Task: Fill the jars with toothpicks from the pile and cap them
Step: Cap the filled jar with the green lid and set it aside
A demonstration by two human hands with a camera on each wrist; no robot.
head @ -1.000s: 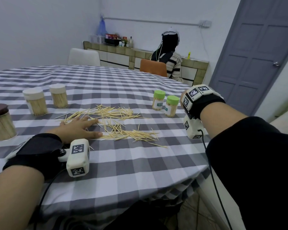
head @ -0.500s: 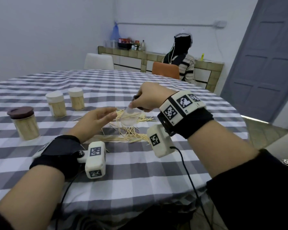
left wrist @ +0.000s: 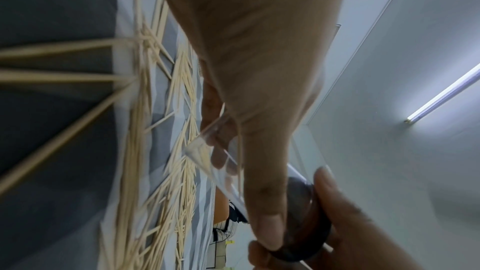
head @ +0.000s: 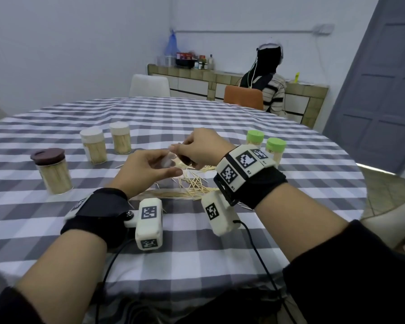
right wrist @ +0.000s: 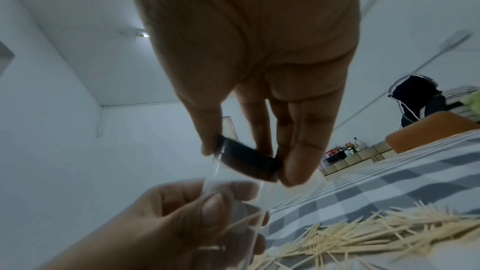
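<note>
The left hand (head: 147, 169) is curled round a clear jar (left wrist: 215, 157), held tilted in the air above the toothpick pile (head: 194, 185) near the middle of the table (head: 197, 265); through its wall I can make out fingers and hardly any sticks, so it looks close to empty. The right hand (head: 200, 147) pinches the jar's dark lid (right wrist: 249, 161) between thumb and fingertips, right at the jar's mouth; I'd guess it is coming off, though I cannot tell whether it is seated or already loose. Toward the left edge stands a brown-lidded jar (head: 53, 170), packed and capped, and beyond it two white-capped jars (head: 108, 143), also full. Toward the right edge two green-capped jars (head: 265, 145) sit partly hidden behind the wrist. So most jars seem finished; this one is left to fill and cap, and plenty of toothpicks lie loose.
</note>
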